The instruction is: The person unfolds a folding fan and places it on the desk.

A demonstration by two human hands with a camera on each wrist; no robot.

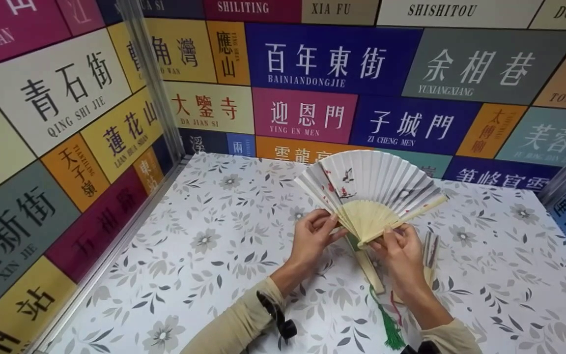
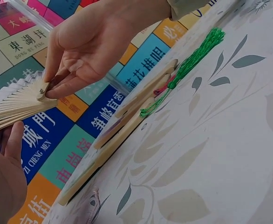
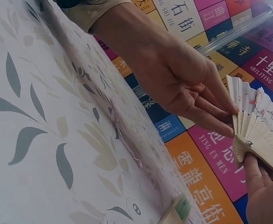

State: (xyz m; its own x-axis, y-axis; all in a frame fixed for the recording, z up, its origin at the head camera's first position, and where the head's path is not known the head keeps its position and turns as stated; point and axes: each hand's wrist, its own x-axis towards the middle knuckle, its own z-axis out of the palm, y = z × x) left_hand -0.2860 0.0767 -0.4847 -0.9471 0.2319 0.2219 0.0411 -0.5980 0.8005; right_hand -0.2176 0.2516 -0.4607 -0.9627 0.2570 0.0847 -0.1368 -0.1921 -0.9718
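Note:
A white folding fan (image 1: pixel 376 177) is spread wide between both hands, printed with red blossoms and birds, its pale ribs (image 1: pixel 366 216) meeting at a pivot at the bottom. My left hand (image 1: pixel 312 238) pinches the fan's left outer rib; in the right wrist view this left hand (image 3: pixel 174 77) reaches in from the upper left. On the other side my right hand (image 1: pixel 403 255) pinches the right outer rib near the pivot. Beneath the fan lies a folded fan (image 1: pixel 369 270) with a green tassel (image 1: pixel 390 327). Another folded fan (image 1: pixel 430 255) is partly hidden behind the right hand.
A white tablecloth (image 1: pixel 204 290) with grey leaves and flowers covers the table. Panels of colourful street-name signs (image 1: pixel 332 59) rise at the back and sides. A red cord (image 1: pixel 396 307) lies beside the green tassel.

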